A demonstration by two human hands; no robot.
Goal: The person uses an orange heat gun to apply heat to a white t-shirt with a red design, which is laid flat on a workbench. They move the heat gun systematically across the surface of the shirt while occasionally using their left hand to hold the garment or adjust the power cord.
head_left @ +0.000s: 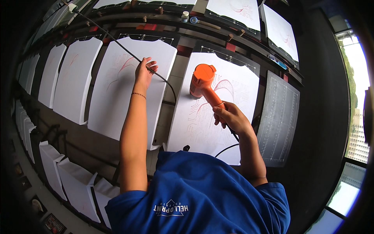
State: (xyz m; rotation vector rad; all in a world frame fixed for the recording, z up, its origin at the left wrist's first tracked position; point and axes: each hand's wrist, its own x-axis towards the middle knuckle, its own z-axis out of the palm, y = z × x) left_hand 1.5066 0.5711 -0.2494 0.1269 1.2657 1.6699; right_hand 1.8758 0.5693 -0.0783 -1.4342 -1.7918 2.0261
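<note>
My right hand [232,118] is wrapped round the handle of an orange heat gun [204,74]. The gun's head hangs over a white fabric panel [185,134] that carries a fine pattern of red and grey lines. A black power cord [113,38] runs from the upper left and passes through my left hand [145,72], whose fingers are curled round it. Beneath that hand lies another white panel [130,93] with a fainter red print. The nozzle's end is partly hidden, and I cannot tell whether it touches the fabric.
Right of the printed panel lies a bare dark board [278,121] with white grid marks. More white panels [76,78] line up at the left. On the far rail stand a small white jar [185,16] and a roll of blue tape [193,20]. Windows [356,97] border the right side.
</note>
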